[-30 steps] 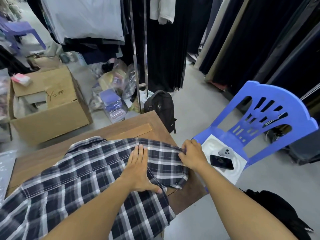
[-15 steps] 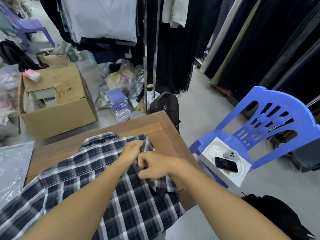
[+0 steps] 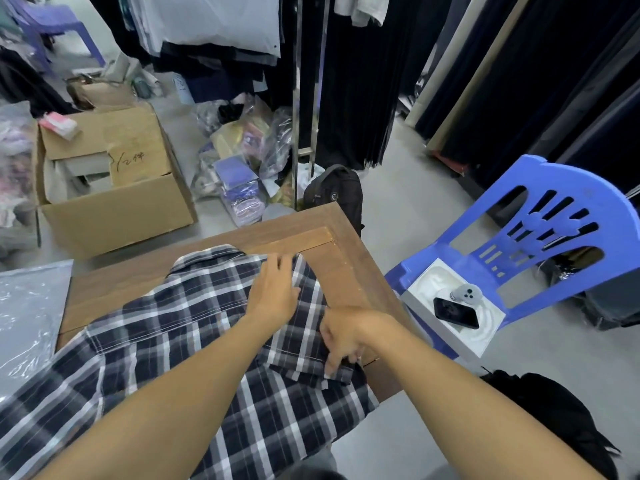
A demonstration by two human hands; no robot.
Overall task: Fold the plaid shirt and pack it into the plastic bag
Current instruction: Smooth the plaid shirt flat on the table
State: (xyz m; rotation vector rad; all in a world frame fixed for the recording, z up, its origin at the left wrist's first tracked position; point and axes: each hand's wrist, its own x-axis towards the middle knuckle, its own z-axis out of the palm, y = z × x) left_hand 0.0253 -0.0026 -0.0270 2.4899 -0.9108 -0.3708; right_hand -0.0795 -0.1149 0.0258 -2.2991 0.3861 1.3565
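Two bare hands are at work on the navy-and-white plaid cotton shirt [image 3: 194,341], which lies spread across the brown wooden counter [image 3: 343,268] with its collar toward the far edge. Your left hand [image 3: 275,292] rests flat on the cloth near the collar, its grip open, fingers stretched and palm pressing the fabric down; it closes on nothing. Your right hand [image 3: 346,336] sits just beside it, nearer you and toward the counter's right edge, with its grip curled: the fingers [image 3: 332,363] bend down onto the edge of a folded-over flap of the shirt. You cannot tell whether they pinch that edge or only press on it. The folded flap lies on top of the shirt body, directly under and between your two hands, while the shirt's lower part hangs off the near edge of the counter. Your clear crinkled plastic bag [image 3: 27,310] lies at the counter's left end, well apart from both hands and untouched.
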